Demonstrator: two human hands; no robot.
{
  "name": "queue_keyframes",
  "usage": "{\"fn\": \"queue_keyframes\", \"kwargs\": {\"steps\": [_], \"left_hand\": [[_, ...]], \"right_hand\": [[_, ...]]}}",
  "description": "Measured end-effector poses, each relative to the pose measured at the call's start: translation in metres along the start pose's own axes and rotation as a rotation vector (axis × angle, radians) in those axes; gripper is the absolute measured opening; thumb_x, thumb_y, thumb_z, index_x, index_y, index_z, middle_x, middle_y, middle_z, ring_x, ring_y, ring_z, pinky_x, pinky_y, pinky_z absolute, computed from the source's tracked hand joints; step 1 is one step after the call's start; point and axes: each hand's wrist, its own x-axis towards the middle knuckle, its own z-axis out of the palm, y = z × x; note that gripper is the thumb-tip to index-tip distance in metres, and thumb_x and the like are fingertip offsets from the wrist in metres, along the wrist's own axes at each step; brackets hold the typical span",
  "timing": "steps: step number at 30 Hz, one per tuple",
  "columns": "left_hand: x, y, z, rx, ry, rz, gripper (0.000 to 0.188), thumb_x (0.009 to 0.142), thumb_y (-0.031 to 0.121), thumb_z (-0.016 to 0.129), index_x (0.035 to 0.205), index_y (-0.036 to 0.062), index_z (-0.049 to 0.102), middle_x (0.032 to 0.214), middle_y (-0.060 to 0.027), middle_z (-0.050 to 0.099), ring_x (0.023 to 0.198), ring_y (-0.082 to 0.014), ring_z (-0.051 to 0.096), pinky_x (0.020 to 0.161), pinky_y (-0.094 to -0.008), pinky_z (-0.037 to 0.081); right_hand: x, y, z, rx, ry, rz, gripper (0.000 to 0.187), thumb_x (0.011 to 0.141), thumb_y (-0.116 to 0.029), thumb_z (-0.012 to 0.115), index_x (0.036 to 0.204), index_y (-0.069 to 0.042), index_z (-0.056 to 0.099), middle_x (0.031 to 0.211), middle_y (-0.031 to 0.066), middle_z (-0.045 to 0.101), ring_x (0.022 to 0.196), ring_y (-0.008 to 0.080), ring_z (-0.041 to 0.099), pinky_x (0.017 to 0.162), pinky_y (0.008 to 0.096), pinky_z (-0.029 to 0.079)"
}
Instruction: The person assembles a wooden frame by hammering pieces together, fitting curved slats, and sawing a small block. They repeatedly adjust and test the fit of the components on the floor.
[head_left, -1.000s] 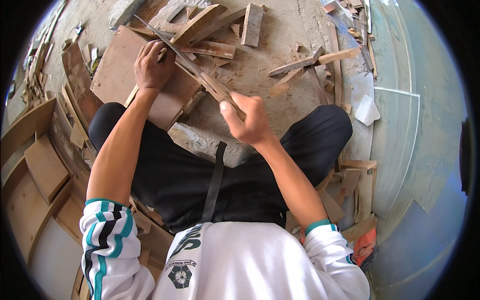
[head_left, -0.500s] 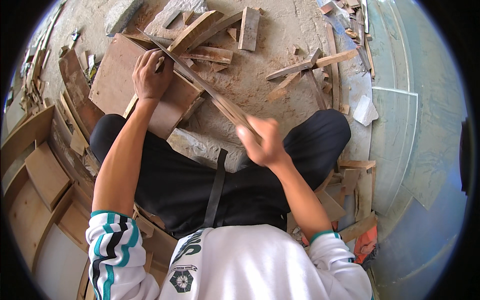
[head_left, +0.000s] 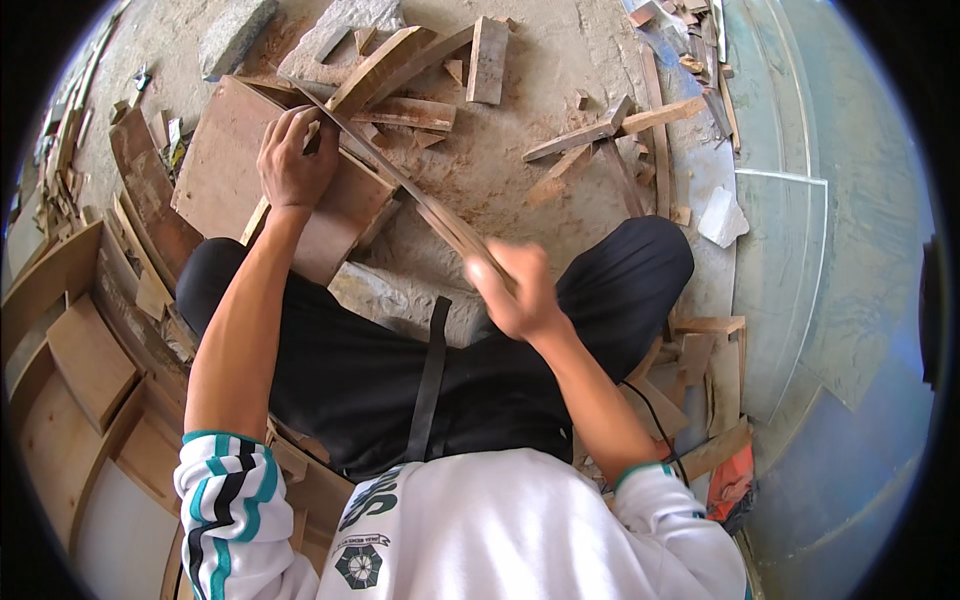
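My right hand, slightly blurred, is wrapped round the wooden handle of a handsaw. Its narrow blade slants up and left, passing beside my left hand. The fingers of that hand are curled over a small wood piece, mostly hidden by the hand, at the top of a brown wooden box. Whether the blade's edge is inside the wood I cannot tell. A curved wooden piece lies just beyond the blade's tip.
Wood offcuts and crossed sticks lie on the dusty floor ahead. Stone chunks sit at the far left. Curved wooden frames crowd my left side; glass sheets cover the right. A black strap hangs between my knees.
My right hand and the saw have shifted slightly down and left. My left hand keeps its hold at the box. The whole view has moved a little, and a black cable shows beside my right forearm.
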Motion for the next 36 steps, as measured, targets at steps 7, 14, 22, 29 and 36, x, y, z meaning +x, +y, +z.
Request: {"fn": "queue_keyframes", "kwargs": {"steps": [7, 14, 22, 29, 36], "left_hand": [[0.003, 0.004, -0.001, -0.010, -0.045, -0.009, 0.015, 0.083, 0.017, 0.072, 0.097, 0.0121, 0.071, 0.102, -0.0056, 0.071, 0.097, -0.0295, 0.068, 0.084, -0.0403, 0.055], [0.009, -0.011, -0.024, -0.004, -0.218, 0.135, 0.024, 0.088, 0.024, 0.068, 0.104, 0.0077, 0.066, 0.104, -0.0096, 0.067, 0.098, -0.0297, 0.065, 0.084, -0.0413, 0.054], [-0.003, -0.012, -0.016, 0.173, -0.183, 0.197, 0.020, 0.095, 0.027, 0.063, 0.095, 0.0072, 0.059, 0.096, -0.0095, 0.058, 0.093, -0.0278, 0.063, 0.079, -0.0398, 0.055], [-0.006, -0.011, -0.015, 0.193, -0.182, 0.150, 0.017, 0.093, 0.023, 0.064, 0.094, 0.0070, 0.059, 0.096, -0.0078, 0.058, 0.092, -0.0259, 0.062, 0.081, -0.0392, 0.053], [-0.001, -0.009, -0.019, 0.323, -0.129, 0.136, 0.034, 0.091, 0.038, 0.062, 0.097, 0.0045, 0.067, 0.115, -0.0117, 0.064, 0.118, -0.0286, 0.057, 0.106, -0.0482, 0.042]], "right_hand": [[0.066, 0.034, 0.042, 0.073, 0.017, 0.041, 0.036, 0.094, -0.027, 0.056, 0.070, 0.000, 0.063, 0.057, 0.0056, 0.055, 0.055, 0.0134, 0.053, 0.053, 0.0328, 0.041], [0.074, 0.025, 0.040, 0.013, 0.032, -0.008, 0.035, 0.094, -0.028, 0.055, 0.072, -0.001, 0.063, 0.062, 0.0054, 0.058, 0.061, 0.0149, 0.055, 0.059, 0.0314, 0.043], [0.072, 0.005, 0.044, 0.102, -0.039, 0.170, 0.035, 0.097, -0.027, 0.056, 0.075, -0.001, 0.064, 0.060, 0.0050, 0.056, 0.056, 0.0134, 0.051, 0.055, 0.0315, 0.041], [0.069, -0.019, 0.045, 0.313, -0.107, 0.380, 0.029, 0.100, -0.025, 0.056, 0.089, 0.001, 0.066, 0.071, 0.0004, 0.058, 0.063, 0.0078, 0.049, 0.056, 0.0251, 0.037], [0.089, -0.023, 0.055, 0.013, 0.020, 0.354, 0.048, 0.101, -0.038, 0.058, 0.071, 0.000, 0.064, 0.054, -0.0009, 0.048, 0.051, 0.0082, 0.042, 0.050, 0.0282, 0.032]]}}
